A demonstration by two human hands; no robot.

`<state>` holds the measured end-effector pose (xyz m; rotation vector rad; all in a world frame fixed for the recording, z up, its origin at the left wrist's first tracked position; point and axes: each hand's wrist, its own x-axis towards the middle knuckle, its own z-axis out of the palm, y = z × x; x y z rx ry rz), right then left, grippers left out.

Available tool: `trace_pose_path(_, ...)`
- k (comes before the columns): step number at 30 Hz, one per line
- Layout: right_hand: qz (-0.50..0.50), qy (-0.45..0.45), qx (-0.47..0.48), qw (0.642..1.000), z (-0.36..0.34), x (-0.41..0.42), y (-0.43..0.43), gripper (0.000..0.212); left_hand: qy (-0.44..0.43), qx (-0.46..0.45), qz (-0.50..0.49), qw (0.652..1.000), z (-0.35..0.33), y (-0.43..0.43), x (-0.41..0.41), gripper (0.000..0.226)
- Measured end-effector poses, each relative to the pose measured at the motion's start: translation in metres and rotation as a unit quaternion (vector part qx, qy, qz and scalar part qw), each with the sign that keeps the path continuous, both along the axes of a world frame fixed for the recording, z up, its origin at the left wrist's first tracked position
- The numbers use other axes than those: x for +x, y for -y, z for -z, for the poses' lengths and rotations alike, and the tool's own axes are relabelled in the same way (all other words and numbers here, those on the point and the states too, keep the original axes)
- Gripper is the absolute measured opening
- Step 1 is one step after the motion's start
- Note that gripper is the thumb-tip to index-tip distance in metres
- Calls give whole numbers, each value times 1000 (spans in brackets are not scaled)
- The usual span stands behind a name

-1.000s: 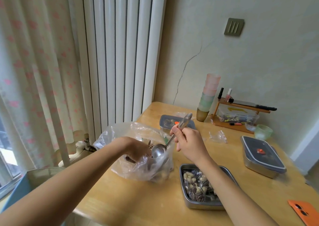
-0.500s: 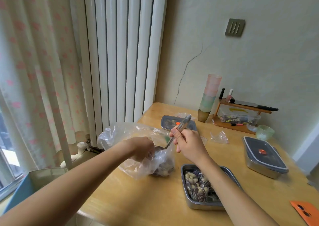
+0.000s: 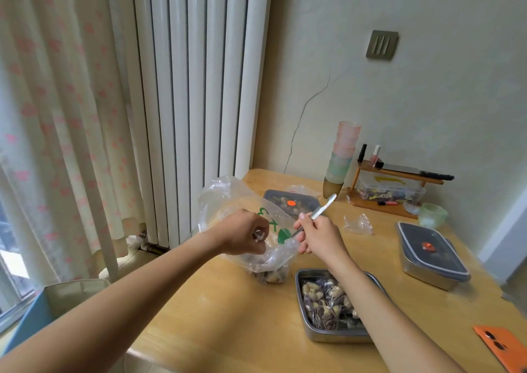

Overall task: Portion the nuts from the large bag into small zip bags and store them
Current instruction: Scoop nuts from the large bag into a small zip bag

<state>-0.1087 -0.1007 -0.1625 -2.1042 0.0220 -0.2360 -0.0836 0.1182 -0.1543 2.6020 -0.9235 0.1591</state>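
bench (image 3: pixel 222 315): wooden | large plastic bag (image 3: pixel 228 198): stood near left edge, nuts (image 3: pixel 269 277) seen at bottom | steel tray (image 3: pixel 333 337): filled zip bags (image 3: pixel 325 301) held, just right of bag | left hand (image 3: pixel 242 234): bag rim gripped | right hand (image 3: pixel 319 237): spoon (image 3: pixel 322 208) handle pinched, bowl hidden in bag

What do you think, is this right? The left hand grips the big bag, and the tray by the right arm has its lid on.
Not quite. The head view shows the tray by the right arm open, no lid, small filled bags inside. The left hand does grip the big bag.
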Motion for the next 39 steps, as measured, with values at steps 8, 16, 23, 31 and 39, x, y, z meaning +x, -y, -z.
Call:
trace_pose_path(8,34,-58,60,996,8,1,8,39,-168,43,-1,985,-10,-5,-4,17)
trace_pose_path(16,35,-63,61,996,9,0,7,39,-275,254,-29,927,8,-19,1,29)
trace_pose_path(23,57,-37,70,995,4,1,3,38,-214,-59,-168,961,20,-26,16,35)
trace_pose_path(31,111,18,89,990,-6,-1,2,38,-239,-60,-212,946,52,-23,20,27)
trace_pose_path(39,121,67,93,986,-21,-4,-3,40,-142,-192,-180,954,51,-6,25,61)
